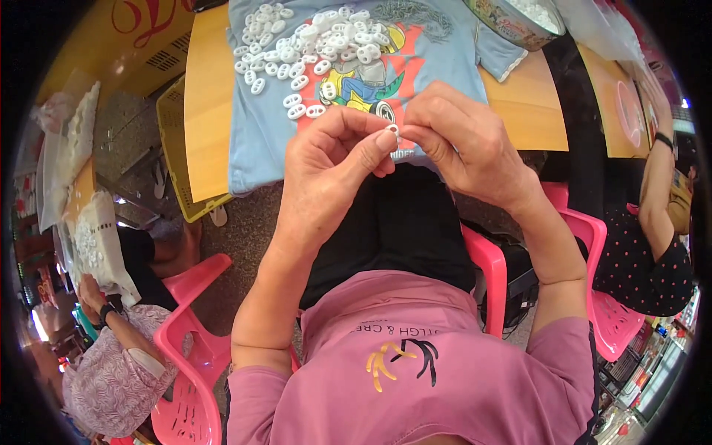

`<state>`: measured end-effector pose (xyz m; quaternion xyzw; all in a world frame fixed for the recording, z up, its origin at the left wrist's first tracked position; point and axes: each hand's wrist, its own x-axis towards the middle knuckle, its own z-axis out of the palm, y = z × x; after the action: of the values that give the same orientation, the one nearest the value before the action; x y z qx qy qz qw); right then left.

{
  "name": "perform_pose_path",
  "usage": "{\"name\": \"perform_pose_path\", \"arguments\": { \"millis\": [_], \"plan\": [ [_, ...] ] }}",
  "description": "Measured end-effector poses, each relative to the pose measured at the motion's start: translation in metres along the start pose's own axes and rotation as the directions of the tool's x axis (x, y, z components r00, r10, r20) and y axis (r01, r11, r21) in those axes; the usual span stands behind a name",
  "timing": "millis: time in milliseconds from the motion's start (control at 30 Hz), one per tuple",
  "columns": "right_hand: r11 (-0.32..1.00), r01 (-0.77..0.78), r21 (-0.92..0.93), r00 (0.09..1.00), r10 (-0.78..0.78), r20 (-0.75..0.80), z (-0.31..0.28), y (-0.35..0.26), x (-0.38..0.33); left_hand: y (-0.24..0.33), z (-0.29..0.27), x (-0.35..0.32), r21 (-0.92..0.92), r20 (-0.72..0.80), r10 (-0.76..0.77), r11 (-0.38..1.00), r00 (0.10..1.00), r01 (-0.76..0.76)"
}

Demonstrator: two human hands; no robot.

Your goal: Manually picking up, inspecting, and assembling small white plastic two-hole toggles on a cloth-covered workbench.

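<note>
The left hand (326, 156) pinches a white piece (394, 129) between thumb and forefinger. Just beside its fingertips, the right hand's (471, 144) thumb and forefinger press together; what they grip, I cannot tell. Beyond both hands' fingers, more pieces (337, 41) lie heaped on a shirt (259, 144).

Shirt (259, 152) spread on table (538, 111). Piece heap (345, 41) on shirt's far left part; cord bundle (415, 18) on its far right; bowl (508, 21) past shirt's right-hand sleeve (500, 59); crate (175, 144) left.
</note>
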<state>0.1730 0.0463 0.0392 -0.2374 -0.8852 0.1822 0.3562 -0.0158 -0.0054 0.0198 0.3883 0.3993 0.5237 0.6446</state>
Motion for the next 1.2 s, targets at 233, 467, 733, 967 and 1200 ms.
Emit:
{"name": "perform_pose_path", "arguments": {
  "millis": [233, 467, 733, 967, 1200],
  "plan": [
    [0.99, -0.107, 0.09, 0.993, 0.111, -0.041, 0.008, -0.006, -0.007, -0.004, 0.007, -0.007, 0.12, -0.044, 0.118, 0.986, 0.992, -0.112],
    [0.99, -0.115, 0.086, 0.987, 0.124, -0.104, 0.024, 0.0, -0.007, -0.011, 0.007, -0.003, 0.122, -0.106, 0.124, 0.986, 0.987, -0.111],
    [0.832, -0.445, 0.331, 0.887, 0.359, 0.29, 0.02, 0.037, 0.02, -0.005, -0.019, 0.009, 0.031, -0.052, -0.017, 0.999, 0.999, 0.019],
    [0.997, 0.018, -0.075, 0.994, -0.009, 0.106, 0.05, 0.055, 0.049, 0.006, -0.039, 0.009, 0.132, 0.104, -0.16, 0.98, 0.982, 0.146],
    [0.99, 0.015, -0.137, 0.991, 0.004, 0.137, 0.061, 0.062, 0.051, 0.004, -0.044, 0.013, 0.08, 0.083, -0.096, 0.993, 0.992, 0.089]
  ]
}}
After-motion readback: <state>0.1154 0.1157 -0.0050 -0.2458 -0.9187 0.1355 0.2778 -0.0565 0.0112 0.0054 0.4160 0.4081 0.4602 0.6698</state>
